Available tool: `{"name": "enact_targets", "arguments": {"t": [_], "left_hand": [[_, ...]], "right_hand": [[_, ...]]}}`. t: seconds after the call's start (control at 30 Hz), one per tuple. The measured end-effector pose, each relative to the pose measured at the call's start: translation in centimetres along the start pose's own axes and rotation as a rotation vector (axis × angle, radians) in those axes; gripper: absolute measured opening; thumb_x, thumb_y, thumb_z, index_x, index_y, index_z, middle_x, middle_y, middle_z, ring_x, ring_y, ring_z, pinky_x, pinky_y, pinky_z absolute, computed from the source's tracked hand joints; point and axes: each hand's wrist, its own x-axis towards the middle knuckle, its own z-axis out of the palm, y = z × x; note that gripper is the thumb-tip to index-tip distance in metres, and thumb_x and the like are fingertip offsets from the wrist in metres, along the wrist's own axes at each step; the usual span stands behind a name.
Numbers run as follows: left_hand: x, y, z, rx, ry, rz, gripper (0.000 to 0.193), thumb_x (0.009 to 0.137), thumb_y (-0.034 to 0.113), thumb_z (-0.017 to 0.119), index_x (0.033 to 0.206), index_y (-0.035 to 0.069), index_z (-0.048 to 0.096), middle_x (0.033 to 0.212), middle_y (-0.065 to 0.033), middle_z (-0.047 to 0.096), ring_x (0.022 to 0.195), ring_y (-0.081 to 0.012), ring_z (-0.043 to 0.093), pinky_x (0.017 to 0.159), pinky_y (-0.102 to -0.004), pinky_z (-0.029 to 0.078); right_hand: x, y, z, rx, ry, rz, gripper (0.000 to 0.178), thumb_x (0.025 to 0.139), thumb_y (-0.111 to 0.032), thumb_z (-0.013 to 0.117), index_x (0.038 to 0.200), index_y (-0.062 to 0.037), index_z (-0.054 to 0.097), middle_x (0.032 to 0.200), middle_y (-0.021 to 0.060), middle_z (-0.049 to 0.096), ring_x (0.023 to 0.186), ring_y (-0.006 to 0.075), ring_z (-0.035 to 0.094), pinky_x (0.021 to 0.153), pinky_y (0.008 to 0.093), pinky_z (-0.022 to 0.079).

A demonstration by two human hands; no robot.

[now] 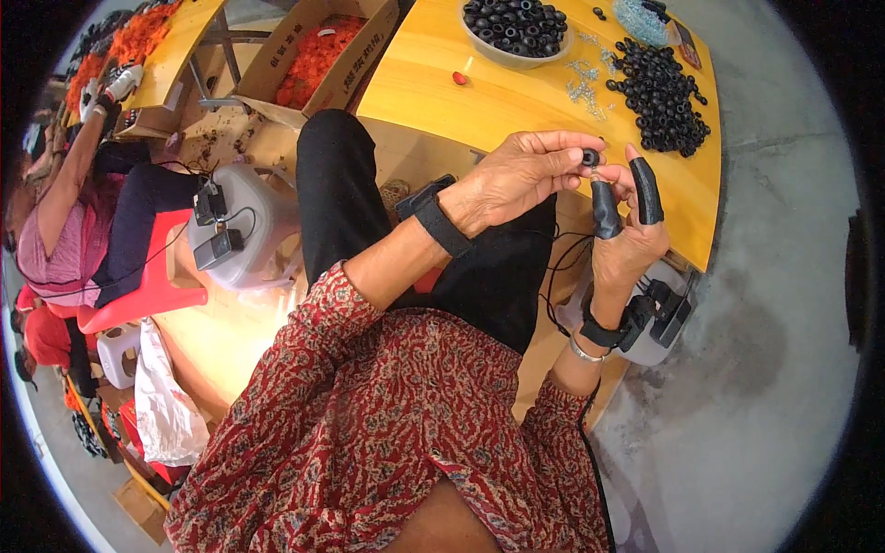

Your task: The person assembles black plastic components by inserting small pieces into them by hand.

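Currently, the left hand (530,180) is pinching a black ring (590,158) over the yellow table (419,78)'s near edge, the half-curled right hand (631,226) is hovering just beside, hold unclear, and bulky finger covers (648,191) may be dulling touch, risking a drop.

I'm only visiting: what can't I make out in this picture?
- Head view: the tiny piece just below the black ring, between the hands; too small to identify, with fingertips crowding it.
- Head view: the skin under the finger covers on the right hand; the black material hides it.
- Head view: the bowl's far rim; cut off by the top edge.
- Head view: what the co-worker's gloved hands are doing; too small near the rim.
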Motion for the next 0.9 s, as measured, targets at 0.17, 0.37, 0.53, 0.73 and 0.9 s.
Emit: {"name": "enact_targets", "arguments": {"t": [0.17,0.37,0.53,0.73,0.9], "left_hand": [[-0.2,-0.1,-0.2,0.004,0.005,-0.014,0.031,0.092,0.011,0.055,0.12,-0.002,0.055,0.106,-0.0067,0.062,0.093,-0.0116,0.058,0.085,-0.0247,0.048],[-0.2,-0.1,-0.6,-0.04,0.017,-0.071,0.029,0.092,0.01,0.054,0.118,-0.002,0.056,0.105,-0.0076,0.063,0.091,-0.0124,0.059,0.083,-0.0248,0.049],[-0.2,0.1,-0.8,-0.053,0.017,-0.077,0.027,0.092,0.009,0.054,0.117,-0.002,0.057,0.103,-0.0082,0.064,0.091,-0.0132,0.06,0.082,-0.0253,0.05],[-0.4,-0.1,0.1,-0.094,0.086,-0.086,0.026,0.092,0.007,0.054,0.117,-0.001,0.057,0.103,-0.008,0.064,0.09,-0.0129,0.06,0.082,-0.0251,0.05],[-0.5,0.0,0.3,-0.023,0.09,-0.057,0.027,0.092,0.008,0.054,0.117,-0.002,0.057,0.103,-0.0073,0.063,0.089,-0.0118,0.06,0.083,-0.0245,0.05]], "right_hand": [[0.0,0.9,-0.1,-0.021,-0.045,-0.054,0.047,0.072,0.01,0.066,0.117,-0.0018,0.058,0.085,0.0011,0.062,0.072,0.0107,0.053,0.062,0.0233,0.043],[-0.1,1.1,0.0,-0.037,-0.052,-0.025,0.05,0.07,0.009,0.067,0.119,-0.0022,0.058,0.083,0.0008,0.061,0.072,0.011,0.053,0.061,0.0234,0.043],[-0.3,1.4,0.3,-0.05,-0.033,-0.087,0.052,0.069,0.009,0.068,0.119,-0.0012,0.058,0.083,0.0012,0.062,0.072,0.0121,0.052,0.061,0.0238,0.043],[-0.4,1.5,0.6,-0.073,0.029,-0.101,0.053,0.068,0.01,0.067,0.119,-0.0003,0.058,0.082,0.0015,0.062,0.071,0.0135,0.051,0.062,0.0246,0.043],[-0.4,1.4,0.4,-0.042,0.029,-0.091,0.053,0.067,0.01,0.067,0.118,0.0002,0.058,0.082,0.0021,0.062,0.071,0.0141,0.051,0.062,0.0251,0.043]]}}
